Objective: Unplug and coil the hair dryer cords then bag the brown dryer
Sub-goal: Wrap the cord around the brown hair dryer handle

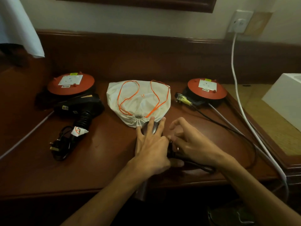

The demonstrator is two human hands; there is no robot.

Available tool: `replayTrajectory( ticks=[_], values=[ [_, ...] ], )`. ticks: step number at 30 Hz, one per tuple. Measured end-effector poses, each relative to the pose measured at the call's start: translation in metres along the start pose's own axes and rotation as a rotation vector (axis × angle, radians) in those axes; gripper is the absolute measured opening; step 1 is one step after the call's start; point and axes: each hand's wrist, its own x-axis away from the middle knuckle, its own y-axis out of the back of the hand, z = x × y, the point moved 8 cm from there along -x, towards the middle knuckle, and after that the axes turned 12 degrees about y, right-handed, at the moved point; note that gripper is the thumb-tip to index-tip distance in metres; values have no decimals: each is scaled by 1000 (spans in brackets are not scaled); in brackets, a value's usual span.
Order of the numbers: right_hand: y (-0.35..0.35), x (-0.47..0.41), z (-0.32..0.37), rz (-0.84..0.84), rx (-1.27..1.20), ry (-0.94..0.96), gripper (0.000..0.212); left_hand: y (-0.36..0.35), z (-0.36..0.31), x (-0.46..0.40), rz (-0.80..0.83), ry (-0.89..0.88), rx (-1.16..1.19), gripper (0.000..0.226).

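My left hand (pixel 150 144) lies flat on the brown dryer (pixel 150 128), fingers spread, pressing rather than clasping. My right hand (pixel 189 144) is curled around the dryer's dark cord (pixel 241 137), pinched loosely beside the left. The dryer sits at the desk's (pixel 105 152) front centre, its nose touching the gathered mouth of the white drawstring bag (pixel 138 98) at 12 o'clock. At 10 o'clock lies the black dryer (pixel 78 106), its cord bundled, against 1 of 2 red cable reels (pixel 71 84).
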Motion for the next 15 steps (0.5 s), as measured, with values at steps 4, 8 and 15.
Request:
replayTrajectory(
  ticks=[4, 8, 15],
  values=[
    [2, 14, -4, -39, -21, 55, 16, 1, -3, -5, -104, 52, -82, 88],
    [8, 22, -18, -76, 46, 22, 9, 6, -14, -13, -183, -16, -277, 89],
    [12, 27, -18, -65, 69, 47, 14, 8, -20, -27, -141, -301, -217, 54]
  ],
)
